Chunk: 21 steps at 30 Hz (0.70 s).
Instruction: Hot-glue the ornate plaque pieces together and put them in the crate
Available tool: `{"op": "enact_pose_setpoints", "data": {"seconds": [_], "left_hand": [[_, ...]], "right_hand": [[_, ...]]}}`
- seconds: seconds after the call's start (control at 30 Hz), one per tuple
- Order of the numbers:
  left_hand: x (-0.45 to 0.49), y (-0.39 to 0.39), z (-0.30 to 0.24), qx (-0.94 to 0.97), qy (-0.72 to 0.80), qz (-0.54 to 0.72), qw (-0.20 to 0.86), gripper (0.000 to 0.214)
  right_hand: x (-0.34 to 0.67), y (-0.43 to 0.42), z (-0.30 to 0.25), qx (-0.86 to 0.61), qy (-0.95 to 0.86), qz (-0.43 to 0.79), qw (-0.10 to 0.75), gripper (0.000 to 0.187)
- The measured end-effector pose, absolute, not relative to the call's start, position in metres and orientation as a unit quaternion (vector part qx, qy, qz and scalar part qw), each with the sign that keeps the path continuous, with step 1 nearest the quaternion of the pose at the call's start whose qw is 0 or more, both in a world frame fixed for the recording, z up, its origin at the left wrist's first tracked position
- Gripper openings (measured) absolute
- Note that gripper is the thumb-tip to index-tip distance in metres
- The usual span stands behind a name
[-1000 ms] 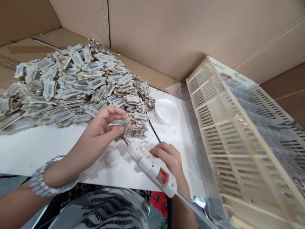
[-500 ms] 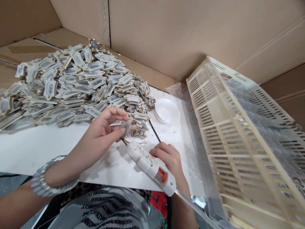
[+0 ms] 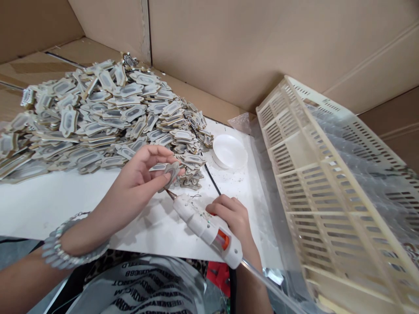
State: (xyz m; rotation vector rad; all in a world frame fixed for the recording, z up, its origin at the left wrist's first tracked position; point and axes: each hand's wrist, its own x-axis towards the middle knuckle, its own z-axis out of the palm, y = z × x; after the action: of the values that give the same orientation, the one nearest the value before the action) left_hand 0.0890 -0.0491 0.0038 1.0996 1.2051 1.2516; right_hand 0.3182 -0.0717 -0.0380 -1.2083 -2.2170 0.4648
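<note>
My left hand (image 3: 139, 181) pinches a small grey shaped tag (image 3: 170, 172) between thumb and fingers, just above the white table (image 3: 65, 200). My right hand (image 3: 234, 218) grips a white hot glue gun (image 3: 204, 224) with an orange trigger. The gun's metal nozzle points up and left and meets the lower edge of the held tag. A big heap of the same grey and tan tags (image 3: 94, 113) lies behind my left hand. A beaded bracelet (image 3: 62, 253) circles my left wrist.
A cream slatted plastic crate (image 3: 327, 187) lined with clear plastic stands tilted at the right. A shallow white round dish (image 3: 229, 152) sits between heap and crate. A black cord (image 3: 212, 183) crosses the table. Cardboard walls (image 3: 262, 43) close off the back.
The glue gun's nozzle has crept slightly left and up against the held tag. My left hand has shifted the tag a little. Everything else is as before.
</note>
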Motion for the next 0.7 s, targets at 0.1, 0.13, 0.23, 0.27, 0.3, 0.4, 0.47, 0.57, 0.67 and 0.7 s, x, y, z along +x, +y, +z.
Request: {"op": "enact_pose_setpoints", "data": {"seconds": [0.1,0.13,0.23,0.27,0.3,0.4,0.47,0.57,0.67,0.7], "left_hand": [[0.088,-0.049,0.002,0.474,0.504,0.519,0.502,0.02],[0.088,-0.049,0.002,0.484,0.502,0.519,0.494,0.019],[0.089,-0.049,-0.001,0.514,0.498,0.521,0.465,0.018],[0.089,-0.049,-0.001,0.523,0.497,0.522,0.455,0.017],[0.089,-0.049,-0.002,0.529,0.495,0.525,0.446,0.017],[0.088,-0.049,-0.003,0.539,0.492,0.533,0.427,0.018],[0.084,-0.049,-0.002,0.538,0.502,0.533,0.418,0.019],[0.073,-0.051,0.004,0.529,0.535,0.526,0.397,0.019],[0.053,-0.054,0.005,0.511,0.581,0.528,0.349,0.021],[0.044,-0.056,0.003,0.504,0.595,0.532,0.33,0.023]], "right_hand": [[0.319,-0.071,-0.035,-0.451,-0.834,0.177,0.264,0.037],[0.32,-0.071,-0.035,-0.452,-0.835,0.175,0.259,0.034],[0.321,-0.07,-0.033,-0.448,-0.842,0.157,0.255,0.028],[0.321,-0.069,-0.033,-0.446,-0.845,0.149,0.255,0.027],[0.321,-0.069,-0.033,-0.443,-0.848,0.14,0.254,0.025],[0.318,-0.07,-0.034,-0.46,-0.843,0.109,0.257,0.025],[0.317,-0.071,-0.035,-0.482,-0.828,0.089,0.273,0.026],[0.317,-0.072,-0.037,-0.496,-0.807,0.08,0.311,0.025],[0.318,-0.073,-0.039,-0.499,-0.794,0.09,0.336,0.022],[0.319,-0.073,-0.04,-0.502,-0.79,0.094,0.339,0.021]]}}
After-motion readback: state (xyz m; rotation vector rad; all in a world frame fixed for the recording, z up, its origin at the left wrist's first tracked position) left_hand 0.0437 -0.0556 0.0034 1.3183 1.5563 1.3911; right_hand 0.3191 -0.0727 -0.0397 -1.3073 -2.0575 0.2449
